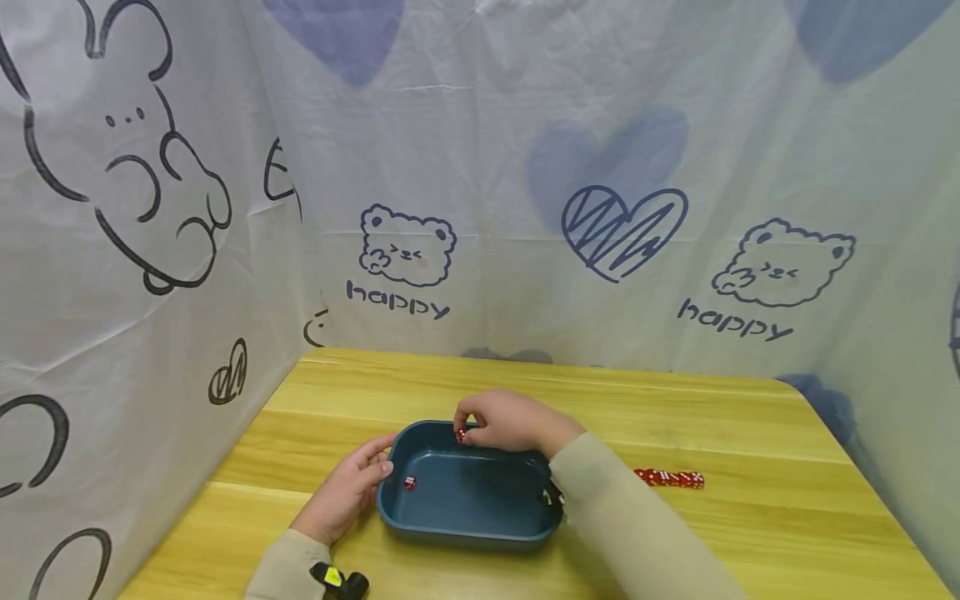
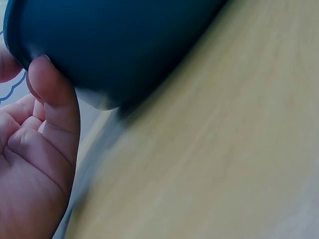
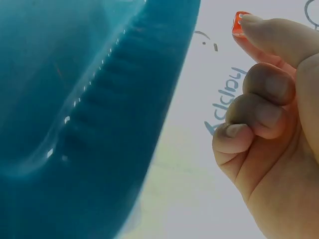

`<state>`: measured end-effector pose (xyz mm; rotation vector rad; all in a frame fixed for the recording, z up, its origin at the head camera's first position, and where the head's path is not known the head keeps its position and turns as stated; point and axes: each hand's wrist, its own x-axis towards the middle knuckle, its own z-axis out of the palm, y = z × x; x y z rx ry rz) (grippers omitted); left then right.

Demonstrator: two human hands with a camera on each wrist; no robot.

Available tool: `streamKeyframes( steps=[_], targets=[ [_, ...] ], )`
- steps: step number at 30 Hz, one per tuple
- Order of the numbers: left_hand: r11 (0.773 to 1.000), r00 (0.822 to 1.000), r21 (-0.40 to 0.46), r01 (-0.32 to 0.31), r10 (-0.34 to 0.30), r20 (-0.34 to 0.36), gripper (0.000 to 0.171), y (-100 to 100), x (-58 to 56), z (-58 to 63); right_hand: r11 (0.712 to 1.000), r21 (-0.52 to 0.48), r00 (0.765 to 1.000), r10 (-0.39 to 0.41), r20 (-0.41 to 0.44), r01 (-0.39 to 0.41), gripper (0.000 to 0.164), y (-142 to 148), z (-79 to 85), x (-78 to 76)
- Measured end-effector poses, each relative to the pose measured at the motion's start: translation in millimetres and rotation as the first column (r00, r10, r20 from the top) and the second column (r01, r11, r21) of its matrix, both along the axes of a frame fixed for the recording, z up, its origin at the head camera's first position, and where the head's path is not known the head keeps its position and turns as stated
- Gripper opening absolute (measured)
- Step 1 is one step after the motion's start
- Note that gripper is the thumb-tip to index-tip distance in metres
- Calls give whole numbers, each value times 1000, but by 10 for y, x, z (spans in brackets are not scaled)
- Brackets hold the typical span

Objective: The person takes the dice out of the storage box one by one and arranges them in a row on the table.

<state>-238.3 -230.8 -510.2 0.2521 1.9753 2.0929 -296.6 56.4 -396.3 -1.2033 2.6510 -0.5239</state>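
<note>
My left hand (image 1: 347, 492) grips the left end of a dark blue-green rectangular tray (image 1: 480, 540); in the left wrist view the thumb (image 2: 52, 89) presses against the tray's wall (image 2: 114, 45). Over the tray's far side, my right hand (image 1: 517, 419) pinches a red die (image 1: 461, 435) with white pips between thumb and forefinger. The right wrist view shows that die (image 3: 240, 25) at the fingertips, the other fingers curled into the palm. A second red die (image 1: 409, 482) lies on the tray's floor near its left end.
A row of several red dice (image 1: 670, 478) lies on the yellow wood-grain table (image 1: 780, 508) right of the tray, partly hidden by the right sleeve (image 1: 637, 517). White printed curtains (image 1: 510, 275) hang behind the table and along its sides.
</note>
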Motion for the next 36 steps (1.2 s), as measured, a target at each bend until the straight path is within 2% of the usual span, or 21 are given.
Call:
streamKeyframes(
  steps=[8, 19, 27, 36],
  targets=[
    [1000, 1000, -3, 6, -6, 5, 56, -35, 0, -11, 999, -29, 998, -39, -46, 37, 11, 227, 37, 44],
    [1000, 1000, -13, 3, -3, 0, 56, -30, 5, 14, 986, -92, 990, -139, -8, 138, 14, 610, -17, 112],
    [1000, 1000, -8, 6, -6, 4, 58, -34, 6, 12, 963, -150, 975, -222, 30, 224, 14, 907, -136, 190],
    [1000, 1000, -13, 12, -11, 5, 57, -25, 2, 9, 924, -173, 940, -339, 44, 341, 13, 1335, -237, 300]
  ],
)
